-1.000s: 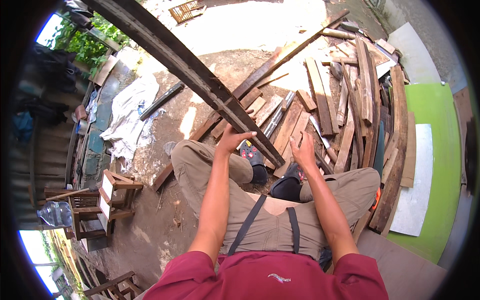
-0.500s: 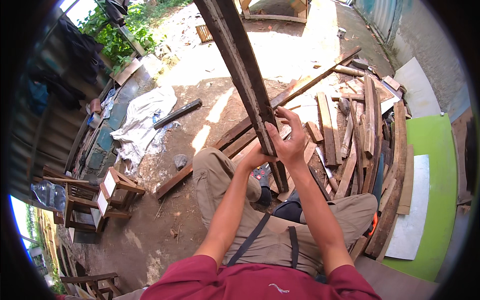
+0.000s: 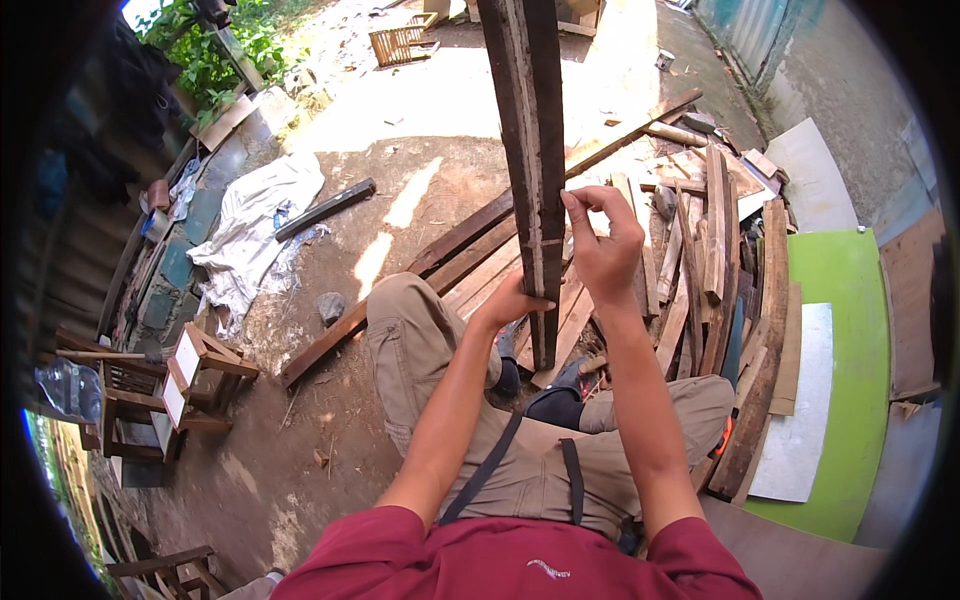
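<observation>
A long dark wooden plank (image 3: 541, 130) stands up in front of me, with a pale worn stripe along its face. Its top runs out of the picture, and its lower end is between my feet. My left hand (image 3: 508, 301) is wrapped around the plank near its lower end, the thumb across the face. Higher up, at the plank's right edge, my right hand (image 3: 610, 240) is closed with thumb and forefinger together. Whatever is in that pinch, if anything, is too small to make out. A thin cross line marks the plank between the two hands.
Loose boards (image 3: 716, 230) lie heaped to the right, beside a green sheet (image 3: 850, 360) and a white panel (image 3: 795, 420). Long beams (image 3: 460, 250) cross the ground behind the plank. On the left are a white cloth (image 3: 250, 215), a dark bar (image 3: 325, 208), a stone (image 3: 330, 308) and small wooden furniture (image 3: 190, 385).
The plank has swung more upright, its top moving right. My right hand has come off the plank's face to its right edge, fingers drawn into a pinch. My left hand keeps its grip.
</observation>
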Available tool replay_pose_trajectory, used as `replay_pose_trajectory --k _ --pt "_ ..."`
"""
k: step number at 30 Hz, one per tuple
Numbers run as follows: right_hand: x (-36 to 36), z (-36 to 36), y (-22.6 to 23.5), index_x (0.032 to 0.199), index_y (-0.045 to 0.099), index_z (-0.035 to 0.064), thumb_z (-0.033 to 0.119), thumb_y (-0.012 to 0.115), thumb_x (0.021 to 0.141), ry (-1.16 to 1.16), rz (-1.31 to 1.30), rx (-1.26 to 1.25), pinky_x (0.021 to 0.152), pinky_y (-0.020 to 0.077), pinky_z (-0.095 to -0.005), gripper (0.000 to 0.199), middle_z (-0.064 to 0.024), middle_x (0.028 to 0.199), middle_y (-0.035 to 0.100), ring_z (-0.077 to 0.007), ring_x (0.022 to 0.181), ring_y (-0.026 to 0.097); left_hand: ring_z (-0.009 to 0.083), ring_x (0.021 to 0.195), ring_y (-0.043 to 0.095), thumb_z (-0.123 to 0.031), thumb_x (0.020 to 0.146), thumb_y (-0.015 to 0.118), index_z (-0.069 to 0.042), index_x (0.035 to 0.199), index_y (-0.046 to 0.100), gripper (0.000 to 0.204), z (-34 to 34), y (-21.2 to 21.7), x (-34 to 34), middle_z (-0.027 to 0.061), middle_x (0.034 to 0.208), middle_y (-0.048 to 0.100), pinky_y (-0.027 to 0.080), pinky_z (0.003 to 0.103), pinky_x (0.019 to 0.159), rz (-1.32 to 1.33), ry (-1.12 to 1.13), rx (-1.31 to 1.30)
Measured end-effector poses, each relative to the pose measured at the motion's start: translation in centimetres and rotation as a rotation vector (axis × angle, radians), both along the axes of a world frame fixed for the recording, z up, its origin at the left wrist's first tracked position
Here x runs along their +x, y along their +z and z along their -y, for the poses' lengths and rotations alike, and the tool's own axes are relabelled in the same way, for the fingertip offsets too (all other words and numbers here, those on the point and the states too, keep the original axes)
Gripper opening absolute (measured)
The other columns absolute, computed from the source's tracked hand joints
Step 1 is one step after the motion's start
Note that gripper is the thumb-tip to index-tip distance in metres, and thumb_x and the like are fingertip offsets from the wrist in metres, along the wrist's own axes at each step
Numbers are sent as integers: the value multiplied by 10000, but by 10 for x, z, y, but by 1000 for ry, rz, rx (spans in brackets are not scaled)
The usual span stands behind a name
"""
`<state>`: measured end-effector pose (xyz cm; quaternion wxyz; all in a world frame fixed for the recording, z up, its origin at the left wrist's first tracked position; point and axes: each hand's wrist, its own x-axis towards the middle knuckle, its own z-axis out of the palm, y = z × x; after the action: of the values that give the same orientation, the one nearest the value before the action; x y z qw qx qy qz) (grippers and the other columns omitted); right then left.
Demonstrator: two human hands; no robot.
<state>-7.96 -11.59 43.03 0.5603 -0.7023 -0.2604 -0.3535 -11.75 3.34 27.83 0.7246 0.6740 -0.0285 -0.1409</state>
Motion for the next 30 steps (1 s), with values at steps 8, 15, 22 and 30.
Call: replay_pose_trajectory --k 8,15,22,30 --pt "6 9 -15 1236 635 -36 348 652 993 170 -533 68 833 535 -309 455 -150 1144 685 -178 1062 653 171 1090 637 53 761 754 -58 1277 629 542 -5 -7 1 49 1245 680 536 345 887 32 17 -86" --pt "3 -9 -48 1250 618 -54 238 770 905 301 -456 -63 935 527 -335 477 -151 1172 689 -184 1070 665 183 1012 648 20 747 802 -56 1245 628 533 -17 3 0 44 1094 691 532 345 849 -59 7 17" --pt "0 -7 -50 1186 662 -29 216 778 890 322 -481 -29 850 545 -300 401 -108 1022 742 -163 938 703 245 1389 429 -1 778 809 -25 1532 333 893 -53 71 -9 108 1461 499 381 402 1130 73 -67 21" --pt "-17 -25 -43 1141 706 -24 149 814 827 162 -373 6 817 561 -322 374 -142 1043 729 -206 906 714 180 954 626 -532 1058 413 -49 1294 541 553 -43 157 47 81 1092 648 515 352 837 429 545 6"
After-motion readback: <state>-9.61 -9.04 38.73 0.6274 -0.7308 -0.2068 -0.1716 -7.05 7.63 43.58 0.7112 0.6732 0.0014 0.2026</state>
